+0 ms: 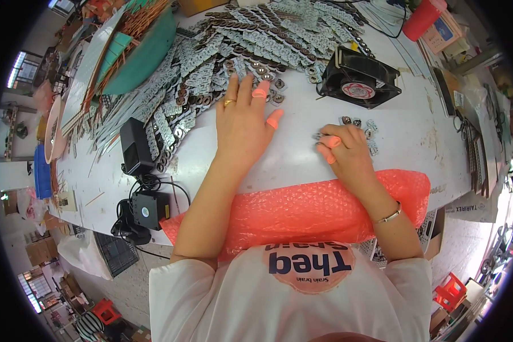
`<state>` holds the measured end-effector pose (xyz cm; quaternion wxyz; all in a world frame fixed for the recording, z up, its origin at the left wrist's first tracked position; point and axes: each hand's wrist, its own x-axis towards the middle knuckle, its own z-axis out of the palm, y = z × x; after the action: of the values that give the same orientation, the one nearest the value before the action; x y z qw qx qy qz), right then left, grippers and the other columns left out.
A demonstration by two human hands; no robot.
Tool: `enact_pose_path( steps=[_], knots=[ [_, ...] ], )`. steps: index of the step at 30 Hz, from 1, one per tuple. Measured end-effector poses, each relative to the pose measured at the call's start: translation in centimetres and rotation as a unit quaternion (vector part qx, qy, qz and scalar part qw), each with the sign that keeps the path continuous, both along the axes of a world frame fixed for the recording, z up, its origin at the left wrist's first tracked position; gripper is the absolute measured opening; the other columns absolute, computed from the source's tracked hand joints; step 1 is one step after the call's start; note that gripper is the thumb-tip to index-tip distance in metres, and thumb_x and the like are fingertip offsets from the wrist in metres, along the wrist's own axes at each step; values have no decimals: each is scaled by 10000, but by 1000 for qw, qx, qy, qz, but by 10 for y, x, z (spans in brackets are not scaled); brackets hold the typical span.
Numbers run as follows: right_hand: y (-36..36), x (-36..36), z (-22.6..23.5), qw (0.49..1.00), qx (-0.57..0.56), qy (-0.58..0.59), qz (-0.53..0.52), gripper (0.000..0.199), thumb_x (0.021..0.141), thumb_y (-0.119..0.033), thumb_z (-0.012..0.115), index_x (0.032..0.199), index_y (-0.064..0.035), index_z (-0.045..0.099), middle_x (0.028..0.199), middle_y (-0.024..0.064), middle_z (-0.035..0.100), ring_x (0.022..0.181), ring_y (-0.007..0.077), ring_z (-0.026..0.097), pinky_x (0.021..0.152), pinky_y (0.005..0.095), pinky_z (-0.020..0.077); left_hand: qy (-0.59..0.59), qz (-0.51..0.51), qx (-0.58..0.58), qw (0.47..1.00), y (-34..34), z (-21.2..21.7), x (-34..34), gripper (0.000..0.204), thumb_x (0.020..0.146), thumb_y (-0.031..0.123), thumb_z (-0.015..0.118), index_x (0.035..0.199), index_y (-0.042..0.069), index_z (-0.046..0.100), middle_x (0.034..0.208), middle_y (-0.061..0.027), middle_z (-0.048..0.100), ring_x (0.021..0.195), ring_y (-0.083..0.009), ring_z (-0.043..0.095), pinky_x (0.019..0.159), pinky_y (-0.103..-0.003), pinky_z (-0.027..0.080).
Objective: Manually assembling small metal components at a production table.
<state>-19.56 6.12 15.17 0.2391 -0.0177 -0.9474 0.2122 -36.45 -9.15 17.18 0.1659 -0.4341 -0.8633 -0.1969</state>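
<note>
The left hand (pixel 242 122) lies flat and open, holding nothing, its fingertips touching the near edge of the heap of small circuit strips (pixel 233 51). To its right, the right hand (pixel 347 154) pinches a small metal part (pixel 319 137) between capped fingertips, with loose parts (pixel 362 128) just beyond its knuckles.

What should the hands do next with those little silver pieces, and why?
Probably the left hand should pull one strip from the pile of strips. Its fingertips already rest at the pile's edge, while the right hand pinches something tiny beside the few loose pieces.
</note>
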Motion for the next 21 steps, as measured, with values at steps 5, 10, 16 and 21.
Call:
enact_pose_path(
  steps=[5,10,16,21],
  knots=[
    [13,11,11,994,83,6,-73,124,771,-70,679,849,-25,594,1005,64,603,870,267,525,791,381,387,-10,6,-56,998,-12,5,18,529,710,270,748,1178,87,584,1223,-103,568,1189,-325,491,868,-441,404],
    [20,18,11,980,121,-32,-154,104,818,-119,645,846,-27,605,1000,65,606,875,268,525,802,378,381,-201,-10,-81,976,-21,27,19,455,752,259,729,1147,72,600,1185,-123,593,1084,-327,560,843,-432,453],
    [13,16,20,973,130,-32,-187,108,822,-131,644,856,-34,613,1071,53,591,941,263,501,843,380,360,23,60,121,991,-38,22,-42,430,790,335,693,1127,84,598,1252,-157,527,1165,-349,488,945,-533,339],
    [16,15,18,985,72,-30,-155,85,810,-134,648,810,-55,616,1091,48,573,951,271,476,855,392,340,-2,290,-8,957,-53,1,-83,581,859,531,543,1253,105,536,1379,-176,413,1281,-369,387,1021,-628,197]
  ],
)
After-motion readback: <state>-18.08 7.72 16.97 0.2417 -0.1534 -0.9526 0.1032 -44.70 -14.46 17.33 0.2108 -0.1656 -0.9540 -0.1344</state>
